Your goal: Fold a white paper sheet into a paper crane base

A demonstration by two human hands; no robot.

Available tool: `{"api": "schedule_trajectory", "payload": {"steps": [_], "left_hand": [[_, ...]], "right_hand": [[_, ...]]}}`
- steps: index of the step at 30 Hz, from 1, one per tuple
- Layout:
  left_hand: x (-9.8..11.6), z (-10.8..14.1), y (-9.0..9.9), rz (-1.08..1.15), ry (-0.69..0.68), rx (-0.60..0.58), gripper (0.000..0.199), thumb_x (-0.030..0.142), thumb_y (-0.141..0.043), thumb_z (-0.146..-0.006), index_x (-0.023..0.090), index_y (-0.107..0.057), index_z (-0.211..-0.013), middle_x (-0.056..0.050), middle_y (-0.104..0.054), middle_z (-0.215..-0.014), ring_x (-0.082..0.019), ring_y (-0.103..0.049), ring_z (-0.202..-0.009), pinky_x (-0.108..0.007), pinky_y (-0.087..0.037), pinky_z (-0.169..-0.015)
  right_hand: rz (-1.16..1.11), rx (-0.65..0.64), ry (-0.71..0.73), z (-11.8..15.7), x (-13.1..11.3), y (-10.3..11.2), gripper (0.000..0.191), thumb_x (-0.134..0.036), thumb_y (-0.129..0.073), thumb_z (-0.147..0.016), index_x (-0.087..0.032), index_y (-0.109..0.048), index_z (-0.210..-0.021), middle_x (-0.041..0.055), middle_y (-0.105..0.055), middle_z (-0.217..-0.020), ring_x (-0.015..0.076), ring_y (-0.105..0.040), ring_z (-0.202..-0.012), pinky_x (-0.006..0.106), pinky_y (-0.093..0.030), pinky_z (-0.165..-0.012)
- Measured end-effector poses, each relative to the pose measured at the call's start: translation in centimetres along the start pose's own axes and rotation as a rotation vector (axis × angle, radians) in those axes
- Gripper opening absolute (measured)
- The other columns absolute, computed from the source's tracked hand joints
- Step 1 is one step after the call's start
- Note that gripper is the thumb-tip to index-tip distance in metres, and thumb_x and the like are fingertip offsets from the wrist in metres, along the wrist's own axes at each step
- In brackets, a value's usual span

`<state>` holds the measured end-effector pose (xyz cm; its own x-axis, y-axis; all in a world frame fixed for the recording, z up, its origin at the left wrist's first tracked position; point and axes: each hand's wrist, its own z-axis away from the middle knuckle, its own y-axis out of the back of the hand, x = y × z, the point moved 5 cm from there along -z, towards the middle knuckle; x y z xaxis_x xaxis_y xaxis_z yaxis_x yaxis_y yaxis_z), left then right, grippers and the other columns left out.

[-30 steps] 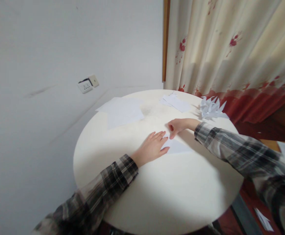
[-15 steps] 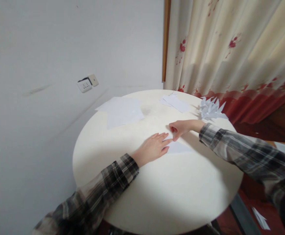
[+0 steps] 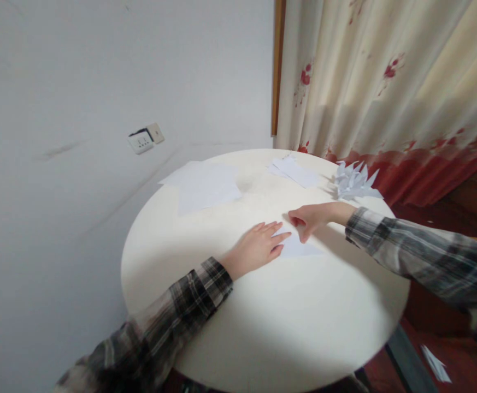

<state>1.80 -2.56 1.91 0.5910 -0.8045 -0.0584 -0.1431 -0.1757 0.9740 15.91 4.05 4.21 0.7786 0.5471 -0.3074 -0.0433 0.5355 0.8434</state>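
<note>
On the round white table lies a small folded sheet of white paper [image 3: 299, 250], its far edge sloping down to the right. My left hand [image 3: 258, 244] rests flat with spread fingers over the paper's left end and holds nothing. My right hand [image 3: 310, 218] is at the sloping edge, fingers curled in and thumb pointing down onto the paper. Nothing shows inside the curled fingers. The paper's left part is hidden under my left hand.
Large white sheets [image 3: 209, 188] lie at the table's [image 3: 287, 322] back left. Smaller paper pieces [image 3: 295, 172] lie at the back, and a cluster of pointed folded paper shapes [image 3: 355, 182] stands at the back right. A wall [image 3: 58, 82] and a curtain [image 3: 369, 93] border the table.
My right hand has slid right and slightly toward me along the paper's sloping edge, away from my left fingertips. My left hand and the paper have stayed in place.
</note>
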Motion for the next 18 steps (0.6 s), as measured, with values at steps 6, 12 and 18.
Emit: {"api": "schedule_trajectory", "payload": {"steps": [6, 12, 18], "left_hand": [[-0.4, 0.1, -0.1, 0.005, 0.008, -0.004, 0.037, 0.031, -0.035, -0.092, 0.027, -0.041, -0.129, -0.006, -0.04, -0.139, -0.021, -0.037, -0.127, -0.041, -0.029, -0.103], [-0.7, 0.2, -0.1, 0.016, 0.011, -0.002, 0.037, 0.031, -0.035, -0.092, 0.027, -0.041, -0.129, -0.006, -0.04, -0.138, -0.02, -0.037, -0.127, -0.04, -0.029, -0.103], [-1.1, 0.3, -0.2, 0.025, 0.012, -0.001, 0.037, 0.031, -0.035, -0.092, 0.027, -0.042, -0.128, -0.006, -0.04, -0.138, -0.02, -0.038, -0.126, -0.04, -0.029, -0.103]], "right_hand": [[-0.015, -0.014, -0.003, 0.5, 0.3, -0.4, 0.048, -0.037, -0.076, -0.051, -0.019, -0.045, -0.083, -0.0012, -0.05, -0.075, 0.0126, -0.043, -0.063, 0.024, -0.03, -0.055], [-0.019, -0.006, 0.001, 0.9, 0.1, -0.6, 0.046, -0.033, -0.076, -0.051, -0.019, -0.044, -0.08, -0.0022, -0.048, -0.072, 0.0122, -0.042, -0.062, 0.024, -0.029, -0.055], [-0.024, -0.001, -0.024, 1.3, 0.5, -1.0, 0.045, -0.03, -0.076, -0.049, -0.02, -0.044, -0.079, -0.0025, -0.048, -0.071, 0.0128, -0.042, -0.06, 0.025, -0.029, -0.053]]}}
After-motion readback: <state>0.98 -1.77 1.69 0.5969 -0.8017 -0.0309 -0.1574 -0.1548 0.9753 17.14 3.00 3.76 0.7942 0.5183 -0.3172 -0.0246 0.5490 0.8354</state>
